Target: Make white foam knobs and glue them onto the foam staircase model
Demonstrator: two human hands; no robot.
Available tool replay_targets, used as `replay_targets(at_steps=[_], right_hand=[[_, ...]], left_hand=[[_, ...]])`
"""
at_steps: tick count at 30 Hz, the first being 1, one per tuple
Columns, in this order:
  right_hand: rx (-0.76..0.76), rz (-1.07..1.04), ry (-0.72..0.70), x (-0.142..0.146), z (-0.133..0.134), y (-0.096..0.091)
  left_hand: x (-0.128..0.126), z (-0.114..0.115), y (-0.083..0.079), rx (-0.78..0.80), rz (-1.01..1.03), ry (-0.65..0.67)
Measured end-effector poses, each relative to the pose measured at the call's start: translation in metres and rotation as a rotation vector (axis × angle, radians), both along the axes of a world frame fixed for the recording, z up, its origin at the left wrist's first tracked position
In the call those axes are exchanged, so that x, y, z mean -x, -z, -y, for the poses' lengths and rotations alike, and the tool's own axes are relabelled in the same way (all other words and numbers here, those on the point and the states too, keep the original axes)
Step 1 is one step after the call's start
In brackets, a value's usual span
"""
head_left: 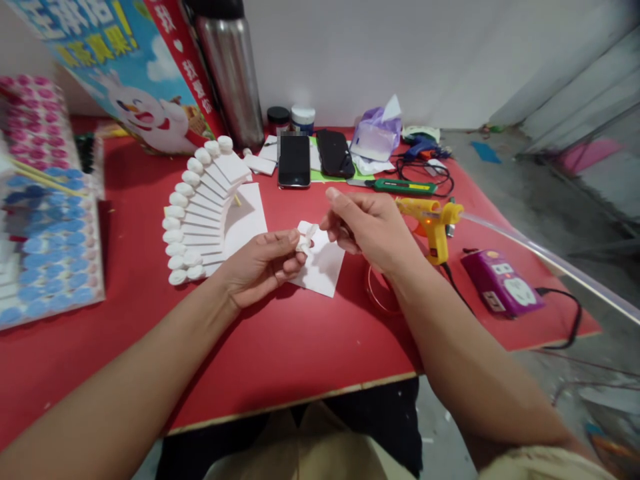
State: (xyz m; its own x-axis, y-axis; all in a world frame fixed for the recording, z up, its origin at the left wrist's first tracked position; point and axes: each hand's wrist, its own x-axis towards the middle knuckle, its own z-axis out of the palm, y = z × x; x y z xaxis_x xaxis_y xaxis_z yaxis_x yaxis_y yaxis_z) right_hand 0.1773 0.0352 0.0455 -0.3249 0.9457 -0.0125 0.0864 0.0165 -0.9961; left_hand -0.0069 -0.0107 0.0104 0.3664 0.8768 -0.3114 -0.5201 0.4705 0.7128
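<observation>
My left hand (270, 265) pinches a small white piece (304, 241), folded or petal-like, between thumb and fingers. Close to its right side, my right hand (367, 223) has its fingers curled in; whatever they hold, if anything, I cannot make out. Beneath both hands lies a white paper square (323, 272). A fan-shaped white construction (200, 207), made of strips with round white rosettes on their outer ends, stands left of my left hand. Just beyond my right hand rests a yellow hot glue gun (435, 227), a long clear glue stick (540, 257) jutting from its back.
A purple power socket box (503, 283) sits at the right of the red table (295, 353). Behind are a green utility knife (405, 187), a phone (294, 161), a black case (335, 153), tissues (375, 137) and a steel flask (233, 80). Blue and pink rosettes (55, 247) fill the left.
</observation>
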Motion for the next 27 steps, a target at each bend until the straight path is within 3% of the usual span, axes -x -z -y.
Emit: replay_targets(at_steps=[7, 15, 27], right_hand=[[-0.041, 0.187, -0.172, -0.0007, 0.0028, -0.0006], [-0.108, 0.209, -0.194, -0.0032, 0.0035, -0.0005], [-0.07, 0.247, -0.307, -0.0097, 0.0017, -0.0077]], left_hand=[[-0.0007, -0.0005, 0.0041, -0.132, -0.198, -0.045], [-0.0008, 0.0037, 0.0013, -0.362, -0.529, -0.163], [-0.0006, 0.0057, 0.0003, -0.459, -0.608, -0.181]])
